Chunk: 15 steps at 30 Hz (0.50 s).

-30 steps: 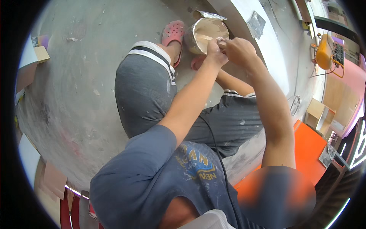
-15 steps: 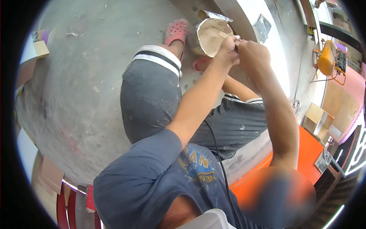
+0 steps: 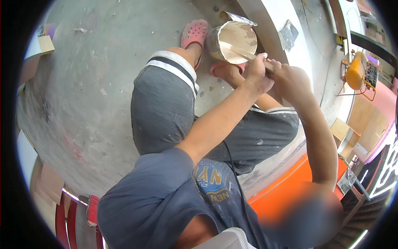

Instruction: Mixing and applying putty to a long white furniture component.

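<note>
Both of my hands are closed around a flat, pale wooden stick (image 3: 245, 53). My left hand (image 3: 260, 75) grips it nearer the bucket, and my right hand (image 3: 292, 82) holds it just behind, close against the left. The stick's far end reaches down into an open bucket (image 3: 214, 45), which stands on the floor between my feet and the white ledge. Cream-coloured paste or paint coats the bucket's inside, and the stick's tip is hard to make out in it. A lid-like flap (image 3: 237, 18) stands up behind the bucket's rim.
A long white ledge (image 3: 304, 58) runs to the right of the bucket, with a grey sheet (image 3: 288, 35) lying on it. My pink clogs (image 3: 194, 34) are beside the bucket. An orange panel (image 3: 265, 191) lies at the lower right. A yellow air compressor (image 3: 355, 74) stands farther right.
Both hands have moved a little right and toward me, pulling the stick's handle along. More of the stick and the bucket's inside now shows.
</note>
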{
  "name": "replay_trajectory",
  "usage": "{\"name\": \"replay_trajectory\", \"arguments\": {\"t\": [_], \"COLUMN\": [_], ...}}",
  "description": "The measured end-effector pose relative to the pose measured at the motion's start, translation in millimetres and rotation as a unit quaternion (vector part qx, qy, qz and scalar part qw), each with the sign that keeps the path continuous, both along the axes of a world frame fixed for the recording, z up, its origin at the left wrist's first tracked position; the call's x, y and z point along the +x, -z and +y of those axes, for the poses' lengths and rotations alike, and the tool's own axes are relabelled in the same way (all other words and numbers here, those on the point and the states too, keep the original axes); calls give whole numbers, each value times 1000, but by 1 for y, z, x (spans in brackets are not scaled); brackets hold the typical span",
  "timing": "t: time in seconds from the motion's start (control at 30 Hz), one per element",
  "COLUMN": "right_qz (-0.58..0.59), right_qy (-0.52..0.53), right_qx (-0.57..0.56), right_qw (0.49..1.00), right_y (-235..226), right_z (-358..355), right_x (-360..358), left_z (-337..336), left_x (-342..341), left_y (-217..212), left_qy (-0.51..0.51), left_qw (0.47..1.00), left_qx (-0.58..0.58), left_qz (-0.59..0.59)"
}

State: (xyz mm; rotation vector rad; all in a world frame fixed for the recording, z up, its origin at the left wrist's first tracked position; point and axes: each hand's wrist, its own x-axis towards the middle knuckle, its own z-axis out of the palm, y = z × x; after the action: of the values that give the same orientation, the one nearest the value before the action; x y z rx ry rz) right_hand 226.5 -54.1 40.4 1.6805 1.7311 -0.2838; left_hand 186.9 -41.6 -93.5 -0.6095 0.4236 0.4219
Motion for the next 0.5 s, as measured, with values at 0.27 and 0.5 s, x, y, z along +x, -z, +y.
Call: {"name": "replay_trajectory", "arguments": {"t": [0.27, 0.5], "right_qz": [-28, 42], "right_qy": [-87, -35], "right_qx": [-10, -98], "right_qw": [996, 994], "right_y": [60, 59], "right_z": [66, 92], "right_x": [8, 16], "left_z": [52, 48], "left_x": [9, 6], "left_y": [32, 40], "left_qy": [-52, -100], "left_qw": [997, 995], "left_qx": [28, -10], "left_qz": [-45, -11]}}
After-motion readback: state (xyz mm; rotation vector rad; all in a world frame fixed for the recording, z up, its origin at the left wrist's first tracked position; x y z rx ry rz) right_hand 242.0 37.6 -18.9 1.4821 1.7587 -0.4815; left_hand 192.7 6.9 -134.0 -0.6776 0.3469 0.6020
